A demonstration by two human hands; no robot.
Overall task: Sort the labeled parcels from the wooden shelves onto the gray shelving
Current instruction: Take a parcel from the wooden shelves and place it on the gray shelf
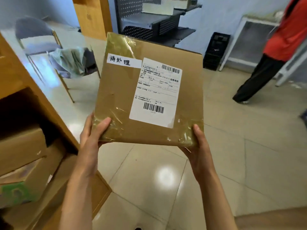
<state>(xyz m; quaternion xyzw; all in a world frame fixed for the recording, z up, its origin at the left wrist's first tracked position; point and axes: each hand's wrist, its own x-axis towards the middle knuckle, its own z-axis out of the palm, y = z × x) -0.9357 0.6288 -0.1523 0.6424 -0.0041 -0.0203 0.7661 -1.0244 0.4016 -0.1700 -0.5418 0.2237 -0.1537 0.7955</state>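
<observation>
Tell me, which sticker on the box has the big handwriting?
The small white strip at the parcel's upper left; the larger shipping label beside it shows barcodes and tiny print.

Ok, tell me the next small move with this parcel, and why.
Probably carry the parcel forward to the gray shelving. Both the left hand and right hand hold its near corners, clear of the wooden shelves, label facing up, and the shelving stands ahead across open floor.
</observation>
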